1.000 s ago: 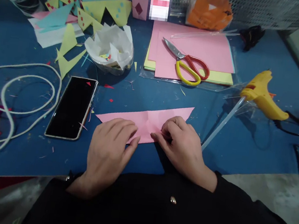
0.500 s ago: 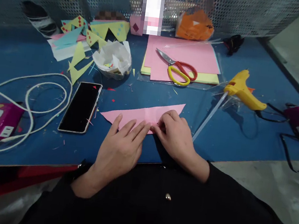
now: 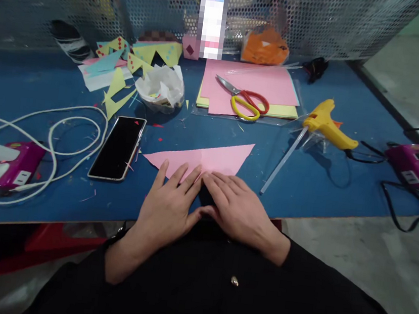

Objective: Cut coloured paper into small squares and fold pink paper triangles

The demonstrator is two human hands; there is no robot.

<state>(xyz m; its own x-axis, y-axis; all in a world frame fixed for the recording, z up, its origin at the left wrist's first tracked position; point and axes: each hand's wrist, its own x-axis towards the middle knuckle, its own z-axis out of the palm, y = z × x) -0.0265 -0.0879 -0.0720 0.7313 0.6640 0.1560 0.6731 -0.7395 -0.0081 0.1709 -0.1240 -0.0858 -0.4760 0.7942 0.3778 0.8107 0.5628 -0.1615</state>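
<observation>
A folded piece of pink paper [image 3: 202, 157] lies flat on the blue table, its pointed ends reaching out left and right. My left hand [image 3: 167, 205] rests on its near edge, fingers spread and pressing down. Beside it, my right hand [image 3: 239, 206] lies with outstretched fingers on the near right part of the paper. The two hands almost meet at the middle, thumbs close together. Both hide the paper's lower edge. Neither hand grips anything.
Left of the paper lies a phone [image 3: 118, 148] by a white cable [image 3: 55, 153] and a purple socket block [image 3: 12, 166]. Scissors [image 3: 245, 100] sit on pink sheets [image 3: 253, 78]. A yellow glue gun [image 3: 330, 125] is at right. A scrap-filled bowl [image 3: 160, 87] stands behind.
My right hand has uncurled from a pinch at the paper's near edge and now lies flat with fingers extended. The left hand stays pressed on the paper. The view has shifted slightly.
</observation>
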